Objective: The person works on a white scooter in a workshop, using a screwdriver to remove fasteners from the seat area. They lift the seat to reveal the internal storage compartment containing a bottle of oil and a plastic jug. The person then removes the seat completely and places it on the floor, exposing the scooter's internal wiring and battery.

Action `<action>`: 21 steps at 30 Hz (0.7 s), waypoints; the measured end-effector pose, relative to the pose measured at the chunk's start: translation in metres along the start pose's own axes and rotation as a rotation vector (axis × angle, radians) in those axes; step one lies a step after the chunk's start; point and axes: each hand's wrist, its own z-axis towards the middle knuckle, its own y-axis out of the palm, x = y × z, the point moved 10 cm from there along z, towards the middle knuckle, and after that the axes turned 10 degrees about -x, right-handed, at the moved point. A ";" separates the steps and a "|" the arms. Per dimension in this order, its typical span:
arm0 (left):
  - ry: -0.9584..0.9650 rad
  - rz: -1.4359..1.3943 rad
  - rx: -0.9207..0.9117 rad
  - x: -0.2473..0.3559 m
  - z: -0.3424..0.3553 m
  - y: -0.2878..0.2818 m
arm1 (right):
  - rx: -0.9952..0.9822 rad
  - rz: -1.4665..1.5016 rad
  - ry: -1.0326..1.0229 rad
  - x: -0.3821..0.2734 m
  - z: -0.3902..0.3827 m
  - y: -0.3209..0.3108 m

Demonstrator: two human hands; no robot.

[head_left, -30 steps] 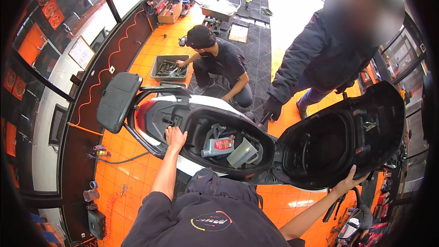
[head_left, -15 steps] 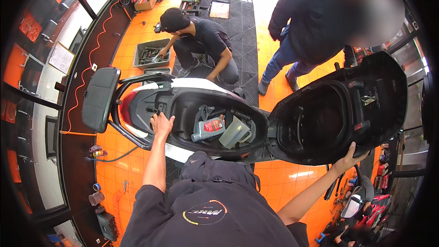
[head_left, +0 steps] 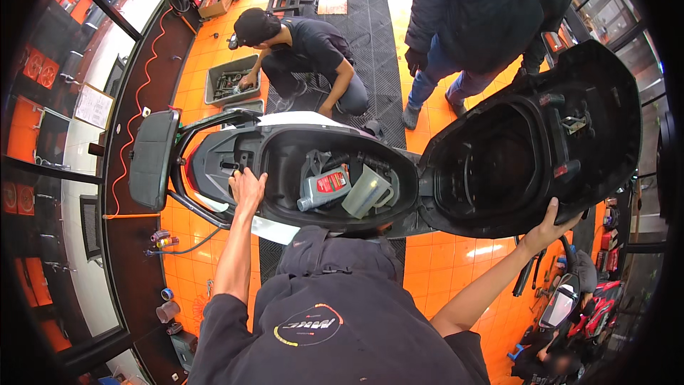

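Note:
A scooter [head_left: 310, 120] stands across in front of me with its seat [head_left: 614, 110] flipped open to the right, the black underside showing. My left hand [head_left: 247, 189] rests on the tail panel beside the storage compartment [head_left: 285, 160], fingers and thumb apart, holding nothing. At the seat's near edge, my right hand [head_left: 547, 230] grips the rim, with the thumb on the underside; its other fingers are partly hidden. Inside the compartment lie a grey oil bottle [head_left: 326, 187] with a red label and a translucent measuring jug [head_left: 367, 192] tilted beside it.
A co-worker [head_left: 313, 50] crouches beyond the scooter, one hand in a grey bin [head_left: 221, 85] of metal parts. Another person [head_left: 484, 14] stands beyond the seat. A backrest pad [head_left: 153, 160] sticks out at the tail. A mirror [head_left: 559, 305] is at lower right.
The view has shifted a little. The standing person's arm has come closer to the seat's far edge. Both my hands stay at the same places on the scooter.

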 end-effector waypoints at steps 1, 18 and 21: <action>0.000 0.004 0.004 -0.004 -0.001 0.001 | 0.001 0.020 0.010 0.002 0.000 -0.001; 0.112 0.081 0.056 0.030 -0.012 -0.040 | -0.026 -0.162 -0.044 -0.061 -0.010 0.007; 0.095 0.080 0.091 0.008 -0.009 -0.037 | -0.038 -0.091 -0.041 -0.078 0.003 0.017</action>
